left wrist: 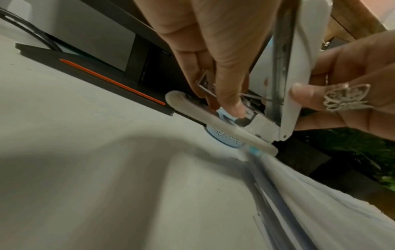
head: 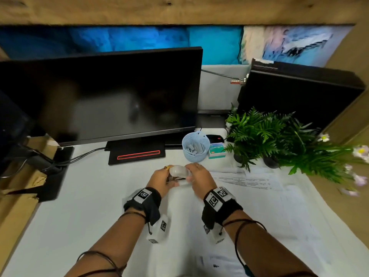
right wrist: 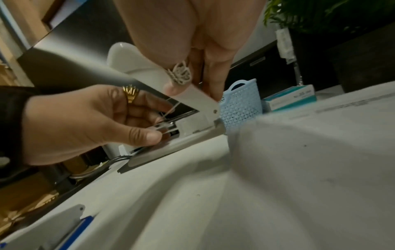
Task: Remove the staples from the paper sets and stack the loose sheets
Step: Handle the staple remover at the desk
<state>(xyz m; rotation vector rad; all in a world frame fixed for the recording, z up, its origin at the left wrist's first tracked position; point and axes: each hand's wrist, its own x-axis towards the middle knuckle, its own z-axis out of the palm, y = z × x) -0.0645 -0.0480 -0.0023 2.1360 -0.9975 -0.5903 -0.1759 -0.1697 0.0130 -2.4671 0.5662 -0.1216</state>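
Note:
A white stapler [head: 179, 171] is held just above the desk in front of the monitor, its lid [left wrist: 299, 71] swung up off the base [left wrist: 215, 121]. My left hand [head: 166, 179], wearing a gold ring, pinches at the metal magazine [right wrist: 169, 129] with thumb and fingers. My right hand [head: 196, 174], wearing a butterfly ring, grips the raised lid [right wrist: 192, 98] between thumb and fingers. Printed paper sheets [head: 249, 182] lie spread to the right, and more paper [head: 217, 262] lies near the front edge. What sits between the left fingertips is hidden.
A light-blue mesh basket [head: 195, 148] and a teal staple box [head: 217, 150] stand just behind the hands. Potted plants [head: 265, 136] and a black computer case [head: 299, 92] fill the right. The monitor [head: 99, 96] and its stand [head: 137, 154] are at the back left.

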